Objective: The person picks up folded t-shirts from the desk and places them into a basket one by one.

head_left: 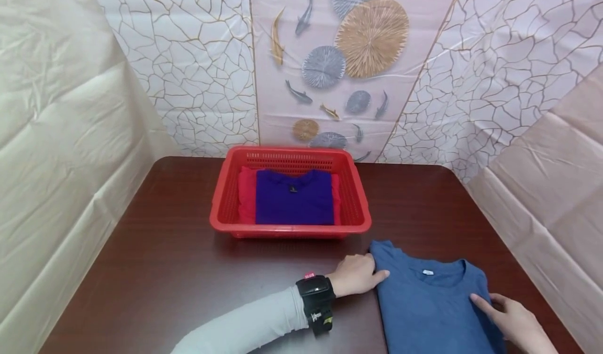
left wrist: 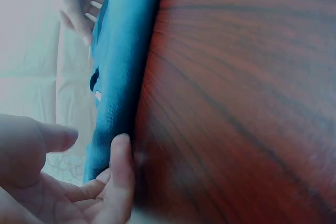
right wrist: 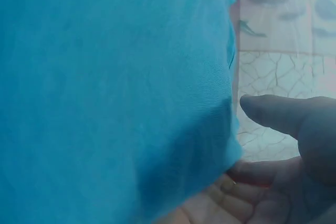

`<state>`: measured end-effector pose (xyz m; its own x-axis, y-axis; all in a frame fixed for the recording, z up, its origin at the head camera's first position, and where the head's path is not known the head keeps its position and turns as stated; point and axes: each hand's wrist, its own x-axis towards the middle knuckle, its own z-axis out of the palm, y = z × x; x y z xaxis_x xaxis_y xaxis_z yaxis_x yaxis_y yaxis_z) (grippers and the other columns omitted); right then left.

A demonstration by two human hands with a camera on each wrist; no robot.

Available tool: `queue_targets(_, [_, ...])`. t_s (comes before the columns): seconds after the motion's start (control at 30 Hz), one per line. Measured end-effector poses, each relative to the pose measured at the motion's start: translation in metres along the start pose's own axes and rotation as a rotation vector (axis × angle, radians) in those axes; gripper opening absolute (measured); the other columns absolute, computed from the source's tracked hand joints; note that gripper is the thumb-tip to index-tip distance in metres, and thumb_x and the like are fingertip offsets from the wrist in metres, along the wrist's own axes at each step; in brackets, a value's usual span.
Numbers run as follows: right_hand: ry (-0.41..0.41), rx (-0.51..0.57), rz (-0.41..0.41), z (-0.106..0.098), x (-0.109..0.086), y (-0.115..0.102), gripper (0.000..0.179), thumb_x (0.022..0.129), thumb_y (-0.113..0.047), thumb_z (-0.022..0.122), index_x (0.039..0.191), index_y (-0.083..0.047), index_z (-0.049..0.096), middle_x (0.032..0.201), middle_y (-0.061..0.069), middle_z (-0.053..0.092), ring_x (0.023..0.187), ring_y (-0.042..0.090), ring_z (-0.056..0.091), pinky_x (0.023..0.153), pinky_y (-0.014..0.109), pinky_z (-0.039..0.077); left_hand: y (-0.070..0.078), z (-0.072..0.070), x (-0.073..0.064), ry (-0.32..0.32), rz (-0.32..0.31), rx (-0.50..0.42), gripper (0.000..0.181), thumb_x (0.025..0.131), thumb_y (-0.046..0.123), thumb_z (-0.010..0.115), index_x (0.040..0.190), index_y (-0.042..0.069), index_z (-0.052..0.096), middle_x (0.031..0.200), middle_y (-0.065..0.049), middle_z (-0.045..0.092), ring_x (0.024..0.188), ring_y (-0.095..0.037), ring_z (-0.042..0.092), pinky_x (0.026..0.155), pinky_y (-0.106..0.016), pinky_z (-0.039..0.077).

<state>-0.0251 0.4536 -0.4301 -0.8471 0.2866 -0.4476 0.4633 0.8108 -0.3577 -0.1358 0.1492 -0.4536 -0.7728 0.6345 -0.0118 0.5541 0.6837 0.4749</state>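
A blue T-shirt (head_left: 428, 301) lies folded on the table, its collar and white label toward the back. My left hand (head_left: 355, 274) is at its left edge near the shoulder; in the left wrist view the fingertips (left wrist: 121, 148) touch the side of the fold, and the thumb stands apart. At the right edge is my right hand (head_left: 515, 320). In the right wrist view its fingers (right wrist: 223, 195) reach beneath the shirt (right wrist: 115, 77), while the thumb (right wrist: 268, 111) is off the cloth.
A red plastic basket (head_left: 289, 232) stands toward the back of the dark wood table (head_left: 155, 270). Inside it, a folded purple shirt (head_left: 294, 202) lies on red cloth (head_left: 247, 197). Patterned cloth (head_left: 207, 71) hangs behind, with pale cloth (head_left: 61, 150) at both sides.
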Motion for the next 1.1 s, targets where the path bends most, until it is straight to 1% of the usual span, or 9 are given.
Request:
queue_targets(0.1, [-0.093,0.197,-0.001,0.004,0.003,0.004,0.091,0.092,-0.055,0.039,0.126,0.028,0.025,0.114,0.044,0.049,0.088,0.034,0.062,0.072,0.048,0.055,0.001,-0.001,-0.001,-0.084,-0.035,-0.146,0.037,0.092,0.043,0.049,0.101,0.008,0.058,0.054,0.007,0.054,0.047,-0.004,0.049,0.051,-0.018,0.04])
queue_targets(0.17, [-0.178,0.335,0.01,0.007,0.005,0.007,0.09,0.094,-0.053,0.037,0.13,0.027,0.019,0.118,0.043,0.048,0.093,0.033,0.06,0.076,0.049,0.054,0.003,-0.001,-0.003,-0.129,-0.056,-0.249,0.048,0.093,0.042,0.048,0.121,0.003,0.051,0.058,0.005,0.061,0.046,-0.001,0.051,0.056,-0.015,0.042])
queue_targets(0.27, [-0.34,0.534,0.011,0.011,0.008,0.013,0.089,0.096,-0.051,0.033,0.133,0.025,0.006,0.127,0.042,0.042,0.101,0.034,0.057,0.081,0.053,0.051,0.005,0.0,-0.004,-0.19,-0.087,-0.452,0.062,0.094,0.039,0.047,0.14,0.0,0.032,0.094,-0.007,0.07,0.047,-0.004,0.057,0.061,-0.017,0.047])
queue_targets(0.4, [-0.507,0.7,-0.007,0.017,0.01,0.015,0.088,0.098,-0.048,0.03,0.137,0.018,-0.012,0.136,0.041,0.03,0.108,0.037,0.051,0.087,0.057,0.046,0.008,0.003,-0.006,-0.254,-0.119,-0.765,0.069,0.095,0.034,0.047,0.147,0.004,0.012,0.135,-0.019,0.048,0.058,-0.013,0.062,0.059,-0.028,0.055])
queue_targets(0.5, [-0.524,0.72,0.003,0.021,0.009,0.011,0.09,0.097,-0.049,0.031,0.138,0.011,-0.02,0.139,0.043,0.018,0.11,0.04,0.049,0.087,0.058,0.045,0.009,0.007,-0.006,-0.289,-0.101,-0.914,0.072,0.094,0.026,0.05,0.148,0.009,0.005,0.142,-0.016,0.036,0.071,-0.015,0.062,0.054,-0.034,0.056])
queue_targets(0.7, [-0.455,0.715,0.044,0.023,0.007,-0.001,0.094,0.095,-0.051,0.037,0.139,0.001,-0.028,0.14,0.044,0.002,0.112,0.044,0.045,0.085,0.056,0.047,0.007,0.009,-0.005,-0.312,-0.033,-0.927,0.078,0.089,0.011,0.054,0.149,0.02,0.005,0.149,-0.002,0.022,0.065,-0.015,0.061,0.049,-0.033,0.055])
queue_targets(0.77, [-0.453,0.722,0.03,0.023,0.006,-0.003,0.093,0.095,-0.049,0.037,0.139,0.001,-0.028,0.14,0.044,0.003,0.112,0.042,0.046,0.085,0.056,0.047,0.005,0.007,-0.005,-0.312,-0.015,-0.917,0.078,0.088,0.009,0.054,0.149,0.023,0.007,0.147,-0.001,0.026,0.063,-0.015,0.061,0.049,-0.031,0.055])
queue_targets(0.9, [-0.474,0.747,0.005,0.021,0.002,-0.007,0.093,0.096,-0.045,0.038,0.138,0.003,-0.028,0.14,0.044,0.004,0.11,0.039,0.049,0.086,0.056,0.047,0.004,0.002,-0.005,-0.295,0.026,-0.893,0.076,0.086,0.007,0.054,0.147,0.028,0.015,0.14,-0.004,0.038,0.076,-0.01,0.061,0.048,-0.031,0.055])
queue_targets(1.1, [-0.51,0.83,-0.029,0.014,-0.006,-0.016,0.092,0.097,-0.042,0.039,0.137,-0.002,-0.034,0.141,0.042,0.002,0.11,0.035,0.051,0.091,0.058,0.045,0.003,-0.018,-0.005,-0.249,0.097,-0.819,0.073,0.084,0.009,0.057,0.145,0.031,0.024,0.128,0.0,0.05,0.086,-0.005,0.056,0.047,-0.031,0.055])
